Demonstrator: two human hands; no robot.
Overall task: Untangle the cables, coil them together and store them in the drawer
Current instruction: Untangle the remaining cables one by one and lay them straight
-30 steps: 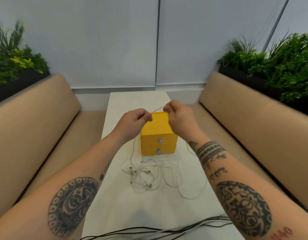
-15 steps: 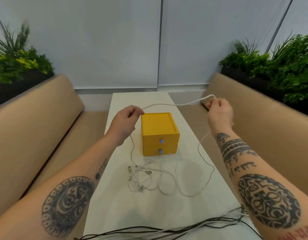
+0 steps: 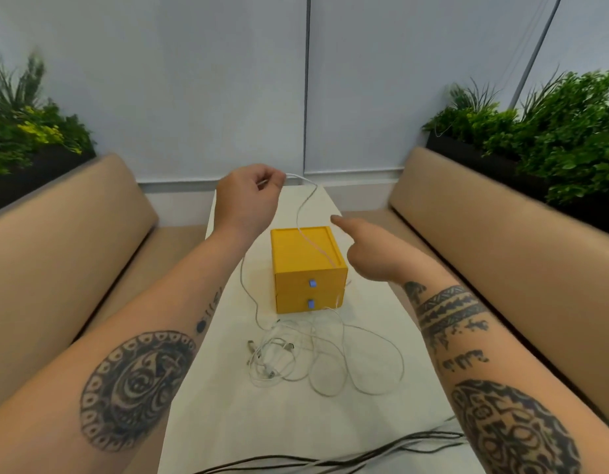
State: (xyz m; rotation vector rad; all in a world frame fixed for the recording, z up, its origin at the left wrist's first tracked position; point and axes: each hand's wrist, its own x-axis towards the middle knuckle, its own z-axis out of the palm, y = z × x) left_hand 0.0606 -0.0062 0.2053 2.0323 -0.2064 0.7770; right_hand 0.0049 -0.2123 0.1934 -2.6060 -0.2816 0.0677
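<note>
A lounge or café booth: two tan padded benches flank a narrow white counter, with black planters of greenery behind them.

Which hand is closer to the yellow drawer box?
Right. The right hand points just beside the yellow drawer box, by its top right edge. The left hand is raised above and behind it, pinching a white cable.

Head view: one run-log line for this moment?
left hand: pinching white cable | right hand: free, pointing | tangle: on table | drawers: shut
</note>
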